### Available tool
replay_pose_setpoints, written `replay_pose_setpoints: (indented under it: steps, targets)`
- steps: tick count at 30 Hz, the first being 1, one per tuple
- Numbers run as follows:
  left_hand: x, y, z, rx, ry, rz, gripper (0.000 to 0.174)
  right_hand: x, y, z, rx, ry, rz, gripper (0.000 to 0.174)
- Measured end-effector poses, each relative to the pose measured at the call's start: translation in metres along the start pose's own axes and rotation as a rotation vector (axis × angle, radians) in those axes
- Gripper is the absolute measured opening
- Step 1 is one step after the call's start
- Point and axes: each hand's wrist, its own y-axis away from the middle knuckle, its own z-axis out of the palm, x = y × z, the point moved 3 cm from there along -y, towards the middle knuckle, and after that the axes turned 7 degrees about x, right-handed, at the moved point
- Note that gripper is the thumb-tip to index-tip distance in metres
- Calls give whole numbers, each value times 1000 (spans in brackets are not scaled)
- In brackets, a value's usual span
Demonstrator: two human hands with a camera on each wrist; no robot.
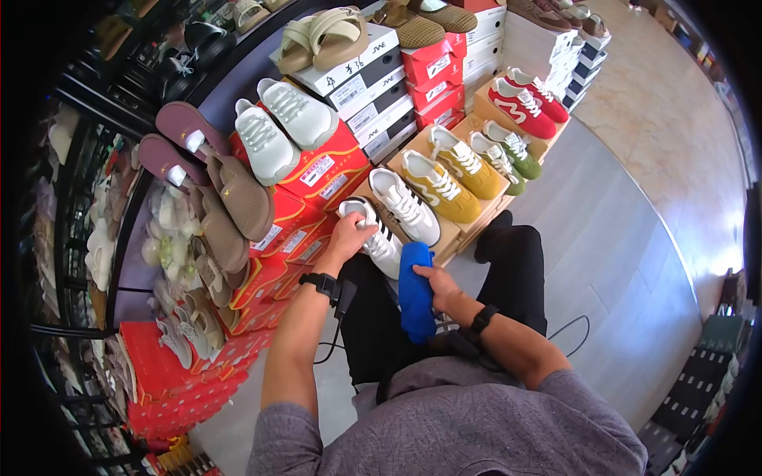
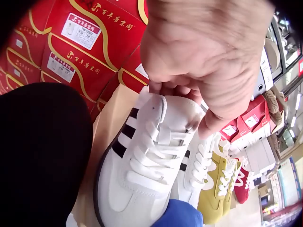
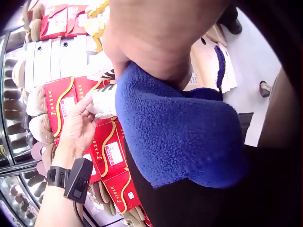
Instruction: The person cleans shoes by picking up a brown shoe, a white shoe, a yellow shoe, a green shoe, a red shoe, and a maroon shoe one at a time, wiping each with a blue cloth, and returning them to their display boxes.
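Observation:
My left hand (image 1: 348, 236) grips a white sneaker (image 2: 142, 165) with black stripes by its heel collar, thumb near the tongue and the other fingers partly hidden behind it. The shoe's toe points down toward my lap. In my right hand (image 1: 443, 289) is a folded blue towel (image 3: 180, 132), hanging over my thigh, with its upper end near the sneaker's toe. The matching white sneaker (image 1: 404, 208) lies on a cardboard box right beside the held one. In the left wrist view a corner of the blue towel overlaps the toe area.
Yellow sneakers (image 1: 441, 187), green sneakers (image 1: 508, 151) and red sneakers (image 1: 521, 103) stand in a row on boxes. To the left, grey-white shoes (image 1: 295, 111) top stacked red shoeboxes (image 1: 329, 170). Brown slippers (image 1: 238, 194) sit beside them. A grey floor (image 1: 603, 230) stretches to the right.

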Motion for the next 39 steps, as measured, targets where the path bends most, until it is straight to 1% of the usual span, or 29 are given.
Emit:
replay_pose_setpoints:
  steps: [1,2,4,5,7,8,9,10,11,12,13,14,15,17,20,21,22,24,25,26,28,30,31,32,34,35,36,38,39]
  targets:
    - [-18,-3,3,33,-31,99,33,-2,7,1,52,54,-26,36]
    - [-21,2,0,34,-29,108,33,-4,8,-2,51,53,-35,36]
    - [-28,14,-3,29,-1,86,33,-14,8,-11,5,540,-200,40]
    - [-30,23,-5,46,55,109,31,-22,11,-12,8,536,-204,40]
    - [-27,41,-8,18,126,98,30,-57,27,-4,145,988,-575,46]
    - [-24,50,-10,-6,199,82,29,-73,38,5,191,1019,-687,52]
    - [-18,60,-9,-33,252,77,26,-85,38,14,173,1026,-808,53]
    - [-2,72,-10,-50,275,127,21,-100,55,32,174,1033,-887,55]
    - [5,79,-7,-78,309,187,20,-106,54,45,163,1021,-1063,54]
    - [16,85,-5,-103,344,246,18,-115,65,61,108,1032,-1071,52]
    - [23,93,-4,-183,356,205,16,-119,67,73,94,1076,-1208,50]
    - [38,100,-5,-221,342,264,11,-120,71,81,77,1120,-1346,48]
    - [46,105,-5,-232,366,277,12,-119,75,83,74,1122,-1348,48]
    - [50,109,-9,-232,393,288,12,-112,81,90,17,1298,-1344,47]
    - [44,111,-11,-245,462,225,13,-91,90,74,-65,1271,-1290,47]
    - [40,109,-13,-189,506,193,14,-84,97,69,-113,1246,-1286,48]
    - [37,107,-15,-134,549,162,14,-75,106,63,-116,1280,-1214,48]
    - [33,103,-14,-110,601,130,15,-65,121,51,-209,1392,-1208,47]
    - [28,100,-14,-35,627,105,15,-63,128,44,-204,1393,-1208,47]
    - [23,98,-14,43,653,80,15,-60,133,38,-213,1479,-1201,48]
    - [15,94,-11,76,618,67,16,-57,141,29,-219,1569,-1192,49]
    - [16,93,-8,236,794,52,17,-59,143,21,-52,1590,-1117,50]
    - [16,94,-5,269,870,17,16,-61,143,19,36,1572,-1093,50]
    - [19,96,-2,265,871,20,16,-61,140,20,41,1572,-1094,50]
    - [21,102,5,347,956,-85,15,-70,138,22,296,1405,-1297,50]
    - [28,109,7,291,1023,-133,13,-74,137,25,359,1395,-1307,50]
    - [30,113,12,282,1069,-166,12,-77,135,29,360,1393,-1308,50]
    - [30,120,22,266,1176,-329,14,-85,134,38,509,1475,-1478,50]
    - [33,125,25,238,1203,-374,20,-86,132,42,546,1507,-1530,48]
